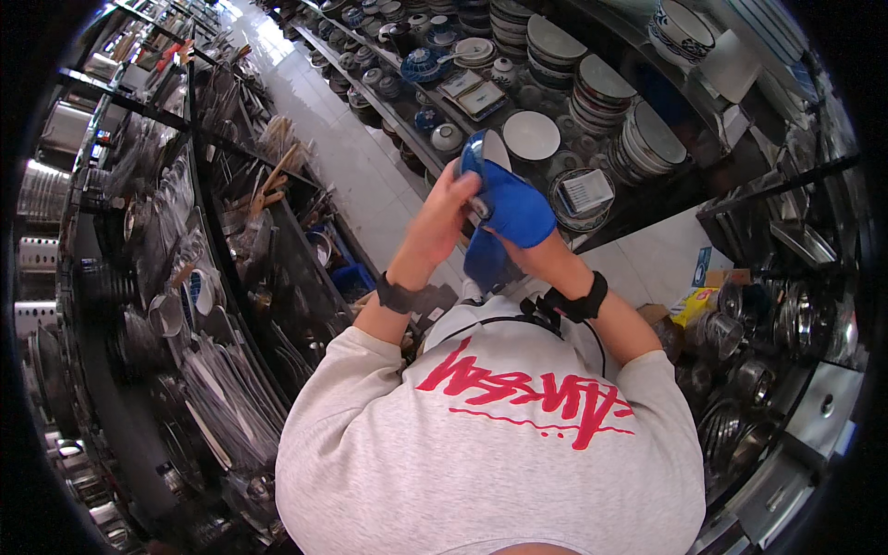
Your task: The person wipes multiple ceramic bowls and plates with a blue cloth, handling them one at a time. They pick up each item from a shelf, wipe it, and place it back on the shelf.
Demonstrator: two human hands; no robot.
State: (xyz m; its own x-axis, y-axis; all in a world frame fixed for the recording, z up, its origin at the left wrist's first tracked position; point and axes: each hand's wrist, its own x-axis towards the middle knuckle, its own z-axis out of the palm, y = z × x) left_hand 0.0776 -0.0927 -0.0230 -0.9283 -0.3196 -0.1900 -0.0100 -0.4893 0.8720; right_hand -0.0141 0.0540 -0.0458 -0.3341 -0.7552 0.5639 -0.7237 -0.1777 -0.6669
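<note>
A ceramic bowl [474, 151], dark glossy blue on one side and white on the other, is held tilted up in front of my body. My left hand [447, 208] grips it from the left, the thumb lying across its blue side. A bright blue cloth [520, 207] is pressed against the bowl's right side and hangs down below it. Most of my right hand [528, 251] is hidden under this cloth, which it holds to the bowl. Just beyond, a white bowl [531, 135] sits on the shelf.
Crockery crowds the shelf ahead, including stacked plates [602, 94], a lidded blue pot [422, 66] and a white rectangular dish [586, 191]. Racks of wrapped utensils [208, 388] line the left. Metal pots and pans [753, 381] stand at right. A tiled aisle [347, 149] runs ahead to the left.
</note>
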